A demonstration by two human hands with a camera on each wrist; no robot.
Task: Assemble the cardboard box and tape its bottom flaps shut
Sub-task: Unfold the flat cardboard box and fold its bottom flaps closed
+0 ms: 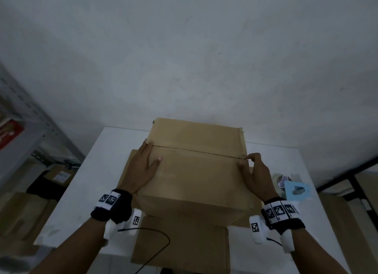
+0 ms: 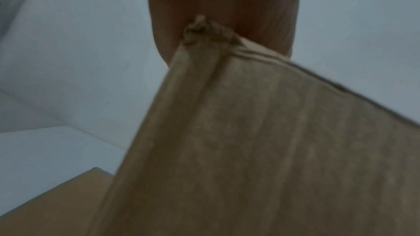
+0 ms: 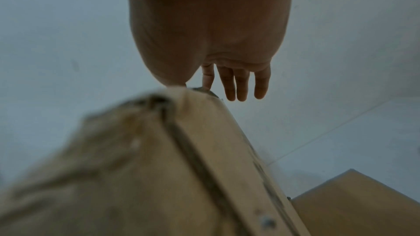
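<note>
A brown cardboard box [image 1: 194, 181] stands on the white table [image 1: 98, 171], its two long flaps folded down and meeting at a bare seam [image 1: 200, 151]. My left hand [image 1: 145, 167] lies flat on the near flap at the box's left edge, fingers straight and reaching the seam. My right hand [image 1: 255, 171] rests at the seam's right end, thumb on top. In the right wrist view its fingers [image 3: 240, 82] hang straight past the box's [image 3: 136, 168] right side. The left wrist view shows only my palm [image 2: 222, 6] over a box [image 2: 250, 150] corner.
A light blue tape dispenser [image 1: 294, 189] with a roll sits on the table right of the box. Flat cardboard sheets [image 1: 180, 243] lie under the box and stick out toward me. A metal shelf [image 1: 30, 118] and boxes [image 1: 59, 177] stand at the left.
</note>
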